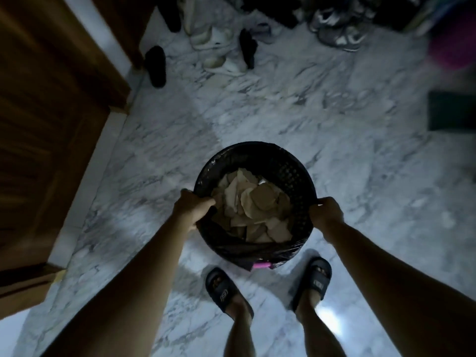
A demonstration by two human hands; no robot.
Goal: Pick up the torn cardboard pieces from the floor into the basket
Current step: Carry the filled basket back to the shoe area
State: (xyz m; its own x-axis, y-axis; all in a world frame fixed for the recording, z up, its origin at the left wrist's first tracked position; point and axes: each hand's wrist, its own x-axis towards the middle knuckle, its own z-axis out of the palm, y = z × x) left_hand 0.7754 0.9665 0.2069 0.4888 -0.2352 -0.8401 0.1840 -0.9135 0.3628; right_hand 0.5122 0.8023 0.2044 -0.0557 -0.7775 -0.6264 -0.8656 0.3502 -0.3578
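Note:
A round black mesh basket (288, 173) lined with a black plastic bag sits in the middle of the view, above the marble floor and in front of my feet. Several torn brown cardboard pieces (253, 204) lie piled inside it. My left hand (192, 208) grips the basket's left rim, fingers curled over the edge. My right hand (325, 213) grips the right rim the same way. No cardboard shows on the visible floor.
A wooden door and frame (51, 112) fill the left side. Shoes and slippers (221, 47) lie scattered along the far wall. A dark green mat (450, 110) lies at the right, a purple object (453, 51) above it. My sandalled feet (268, 287) stand just behind the basket.

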